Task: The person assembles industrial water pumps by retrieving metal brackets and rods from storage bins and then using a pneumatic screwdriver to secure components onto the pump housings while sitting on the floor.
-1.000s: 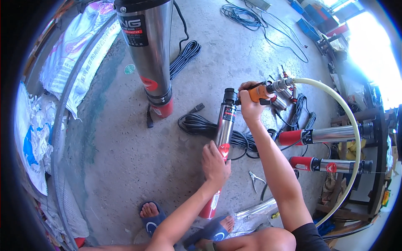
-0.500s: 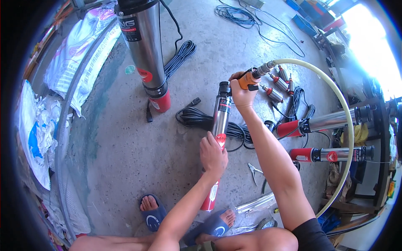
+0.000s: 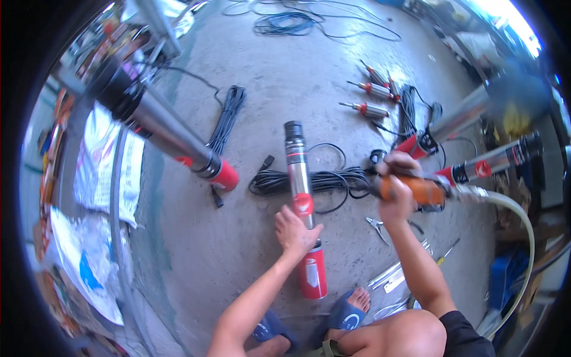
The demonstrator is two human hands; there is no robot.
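Note:
A slim submersible pump, silver with a black top and a red lower end, stands in front of me. My left hand is wrapped round its middle, just below a red round label. To its right, my right hand grips an orange air tool, slightly blurred by motion. The tool's dark working end faces left toward the pump, apart from it. A pale air hose runs from its rear and curves down at the right. Behind the pump lies a coiled black cable.
A larger steel pump leans in at the left near bagged sacks. More pumps stand at the right. Several small motor rotors lie farther off. Pliers and metal strips are on the floor near my right forearm.
My right hand has drawn the air tool away from the pump's top, to the right and nearer me. My left hand still holds the pump. The view has shifted.

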